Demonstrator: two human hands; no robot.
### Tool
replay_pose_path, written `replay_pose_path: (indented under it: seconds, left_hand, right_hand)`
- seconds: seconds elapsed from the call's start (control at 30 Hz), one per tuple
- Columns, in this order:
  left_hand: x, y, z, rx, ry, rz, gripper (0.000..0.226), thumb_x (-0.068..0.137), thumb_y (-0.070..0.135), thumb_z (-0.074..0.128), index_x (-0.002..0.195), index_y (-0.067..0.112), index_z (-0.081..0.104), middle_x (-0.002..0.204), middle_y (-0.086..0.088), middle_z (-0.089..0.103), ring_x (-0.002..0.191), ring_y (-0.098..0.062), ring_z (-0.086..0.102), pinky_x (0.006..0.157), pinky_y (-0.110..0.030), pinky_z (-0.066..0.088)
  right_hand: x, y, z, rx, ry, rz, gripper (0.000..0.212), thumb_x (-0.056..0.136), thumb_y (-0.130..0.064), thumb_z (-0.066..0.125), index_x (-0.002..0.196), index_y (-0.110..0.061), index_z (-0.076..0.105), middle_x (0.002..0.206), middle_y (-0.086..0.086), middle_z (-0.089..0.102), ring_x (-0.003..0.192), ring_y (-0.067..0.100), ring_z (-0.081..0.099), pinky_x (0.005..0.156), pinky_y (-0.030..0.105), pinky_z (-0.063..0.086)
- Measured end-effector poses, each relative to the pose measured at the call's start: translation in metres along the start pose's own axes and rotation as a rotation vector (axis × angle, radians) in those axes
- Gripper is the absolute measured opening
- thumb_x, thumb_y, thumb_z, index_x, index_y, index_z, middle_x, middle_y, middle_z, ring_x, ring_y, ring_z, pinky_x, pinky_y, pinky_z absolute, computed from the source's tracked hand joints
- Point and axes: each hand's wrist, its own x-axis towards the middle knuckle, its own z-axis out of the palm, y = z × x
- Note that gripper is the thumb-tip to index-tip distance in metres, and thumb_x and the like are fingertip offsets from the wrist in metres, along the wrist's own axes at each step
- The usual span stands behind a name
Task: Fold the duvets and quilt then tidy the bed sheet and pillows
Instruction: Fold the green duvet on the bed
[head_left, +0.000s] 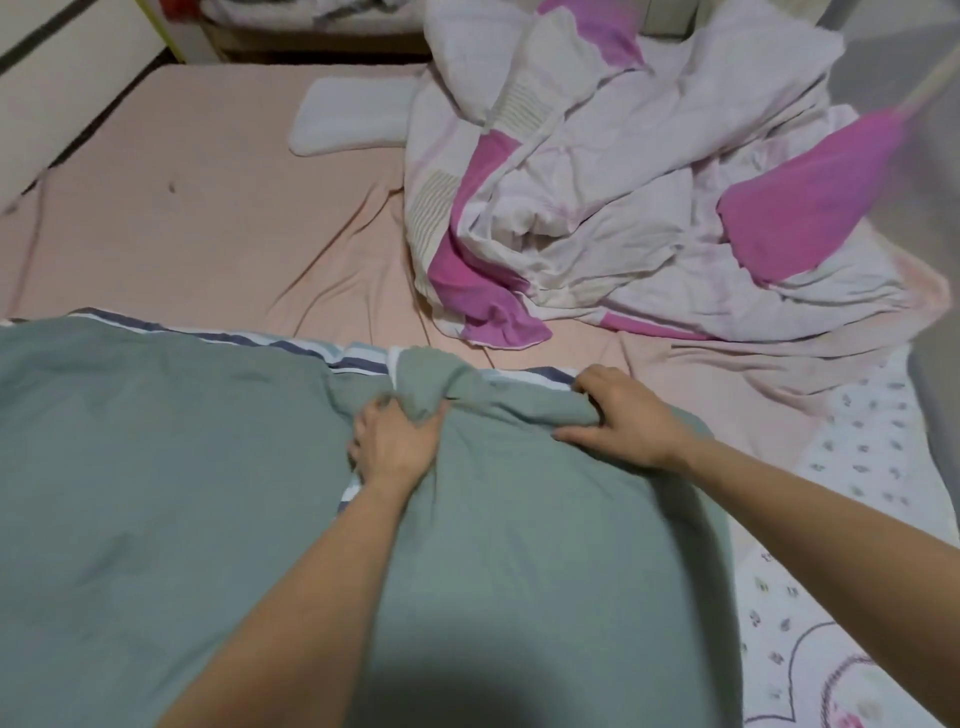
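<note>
Green duvet (156, 493) spread over near edge of bed, striped underside showing along its far hem. Left hand (395, 441) clenched on a bunched fold at that hem; right hand (618, 415) gripping the hem just beside it. Pink-and-white duvet (623, 208) heaped at far right corner. White pillow (353, 117) flat on pink sheet (182, 208), touching the heap.

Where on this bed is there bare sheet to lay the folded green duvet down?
The widest bare stretch of the pink bed sheet lies far left, bordered by the white pillow, the crumpled pink-and-white duvet and the grey-green duvet, which both the left hand and right hand grip. The right side is crowded: that heap and a printed white quilt.
</note>
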Motion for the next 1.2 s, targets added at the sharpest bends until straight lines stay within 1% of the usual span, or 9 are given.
replay_pose_path:
  seconds: [0.13,0.23,0.4,0.57,0.73,0.9,1.03,1.1,1.2]
  left_hand:
    - [0.027,0.002,0.019,-0.137,-0.142,-0.253,0.067,0.080,0.068,0.040,0.131,0.027,0.051,0.138,-0.010,0.049,0.132,-0.037,0.036,0.111,-0.052,0.025]
    - [0.027,0.004,0.037,-0.266,-0.183,-0.157,0.068,0.080,0.064,0.038,0.128,0.019,0.056,0.134,-0.012,0.056,0.124,-0.034,0.049,0.108,-0.044,0.034]
    - [0.001,0.044,0.018,-0.265,0.047,0.015,0.041,0.095,0.044,0.044,0.120,0.015,0.059,0.122,-0.015,0.062,0.111,-0.035,0.057,0.089,-0.036,0.043]
    - [0.009,0.112,-0.021,-0.150,0.130,0.122,0.049,0.097,0.045,0.044,0.126,0.006,0.048,0.122,-0.022,0.058,0.112,-0.040,0.055,0.088,-0.043,0.044]
    - [0.002,0.162,-0.015,0.392,0.072,0.420,0.059,0.092,0.022,0.048,0.146,0.012,0.025,0.150,-0.013,0.030,0.141,-0.034,0.020,0.113,-0.051,0.021]
    - [-0.053,0.208,0.036,0.483,-0.327,0.839,0.066,0.095,0.042,0.044,0.150,0.013,0.023,0.157,-0.008,0.023,0.148,-0.027,0.003,0.120,-0.044,0.000]
    - [-0.046,0.226,0.071,0.566,-0.421,0.845,0.075,0.090,0.064,0.041,0.145,0.012,0.034,0.148,-0.012,0.040,0.143,-0.027,0.023,0.119,-0.048,0.001]
    - [-0.038,0.223,0.078,0.548,-0.374,0.983,0.057,0.091,0.059,0.045,0.125,0.015,0.053,0.124,-0.010,0.060,0.123,-0.028,0.049,0.114,-0.046,0.019]
    - [-0.034,0.200,0.081,0.361,0.044,1.419,0.016,0.092,0.031,0.053,0.096,0.016,0.056,0.082,-0.007,0.063,0.078,-0.029,0.061,0.068,-0.036,0.043]
  right_hand:
    - [0.022,0.017,0.000,0.147,-0.309,0.298,0.083,0.057,-0.085,0.055,0.120,-0.031,0.049,0.118,-0.011,0.052,0.113,0.012,0.046,0.110,0.042,0.027]
    - [0.008,0.028,0.008,0.410,-0.412,0.388,0.052,0.065,-0.069,0.071,0.104,-0.036,0.064,0.103,-0.016,0.066,0.096,0.008,0.062,0.094,0.030,0.046]
    - [-0.020,0.007,0.001,0.426,0.061,0.349,0.049,0.087,-0.045,0.064,0.053,-0.015,0.044,0.051,-0.005,0.043,0.051,0.013,0.041,0.053,0.031,0.032]
    - [-0.023,0.007,-0.068,0.238,0.520,0.482,0.058,0.096,-0.046,0.048,0.051,-0.011,0.041,0.052,0.009,0.045,0.057,0.029,0.049,0.056,0.039,0.036]
    - [0.018,0.006,-0.039,0.349,0.251,0.517,0.048,0.102,-0.033,0.035,0.087,0.002,0.064,0.106,0.025,0.065,0.097,0.031,0.059,0.078,0.035,0.037]
    - [-0.021,0.064,-0.035,0.686,0.395,0.625,0.031,0.084,0.002,0.042,0.068,-0.015,0.062,0.089,0.006,0.066,0.087,0.020,0.057,0.079,0.032,0.043]
    - [-0.068,0.121,-0.042,0.522,0.110,0.554,0.047,0.063,0.013,0.036,0.091,-0.011,0.067,0.107,0.005,0.067,0.108,0.019,0.058,0.098,0.033,0.044]
    - [-0.073,0.126,-0.039,0.511,-0.056,0.460,0.055,0.062,-0.001,0.044,0.113,-0.011,0.063,0.116,0.000,0.062,0.110,0.013,0.053,0.097,0.026,0.041]
    - [-0.060,0.126,-0.024,0.525,-0.210,0.358,0.053,0.061,-0.013,0.053,0.114,-0.015,0.056,0.105,-0.001,0.058,0.095,0.015,0.051,0.079,0.022,0.042]
